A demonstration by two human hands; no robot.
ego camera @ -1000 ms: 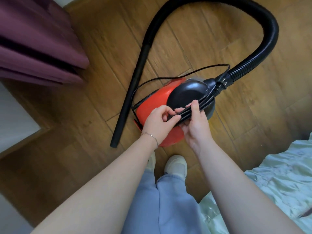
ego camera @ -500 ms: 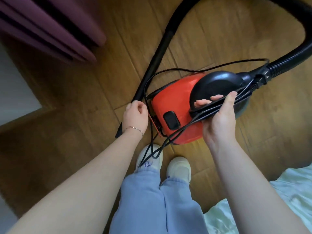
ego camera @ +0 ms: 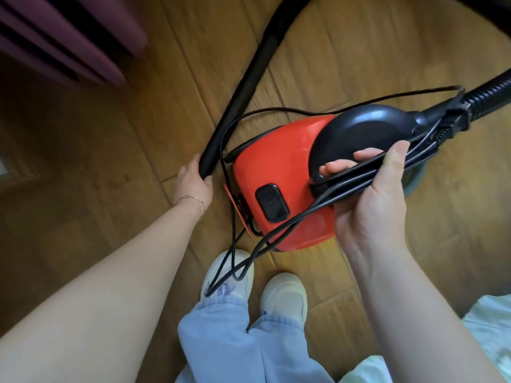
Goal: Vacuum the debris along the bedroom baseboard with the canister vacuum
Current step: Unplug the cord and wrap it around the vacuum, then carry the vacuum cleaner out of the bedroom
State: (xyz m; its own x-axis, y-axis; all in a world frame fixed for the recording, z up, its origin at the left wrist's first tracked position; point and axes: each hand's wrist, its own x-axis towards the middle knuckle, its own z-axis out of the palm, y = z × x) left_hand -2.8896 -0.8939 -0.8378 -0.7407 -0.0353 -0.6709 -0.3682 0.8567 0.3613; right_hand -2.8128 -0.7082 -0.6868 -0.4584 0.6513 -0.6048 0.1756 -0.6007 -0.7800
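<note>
Our right hand (ego camera: pixel 370 205) curls tight round the black handle (ego camera: pixel 340 176) of the red vacuum (ego camera: pixel 276 161) and squeezes a bunch of black cord (ego camera: pixel 420 150) against it. The vacuum is just past our white shoes (ego camera: pixel 284 297), at about one o'clock from them. Our left hand (ego camera: pixel 193 183), at eleven o'clock from the shoes, wraps round the low end of the long black tube (ego camera: pixel 249 78), which runs up toward twelve o'clock. Loose cord loops hang down over our left shoe.

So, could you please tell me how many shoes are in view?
2. The left shoe is below the red vacuum, with loops of cord crossing it; the right shoe is beside it, nearer the bedding. Trouser legs hide both heels.
</note>
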